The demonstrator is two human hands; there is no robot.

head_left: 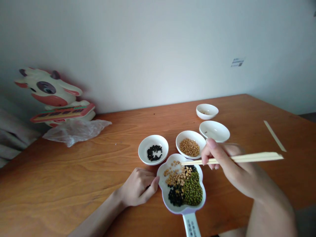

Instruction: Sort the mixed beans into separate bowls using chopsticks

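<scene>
My right hand (229, 161) is closed around a pair of pale wooden chopsticks (256, 157). Their tips point left and reach over the upper part of a white, scalloped dish with a handle (189, 225). In that dish lie green mung beans (192, 189), black beans (175, 196) and yellow soybeans (176, 178), partly mixed. No bean can be made out between the tips. My left hand (140, 187) rests on the table, fingers curled in, its thumb at the dish's left rim. Behind the dish stand a bowl of black beans (153, 137) and a bowl of soybeans (189, 134).
Farther back are two more white bowls, one nearly bare (217, 128) and one with a few pale bits (207, 107). A flat pale strip (274, 135) lies at right. A cow-shaped toy keyboard (61, 95) and a clear plastic bag (76, 130) occupy the left, by the wall.
</scene>
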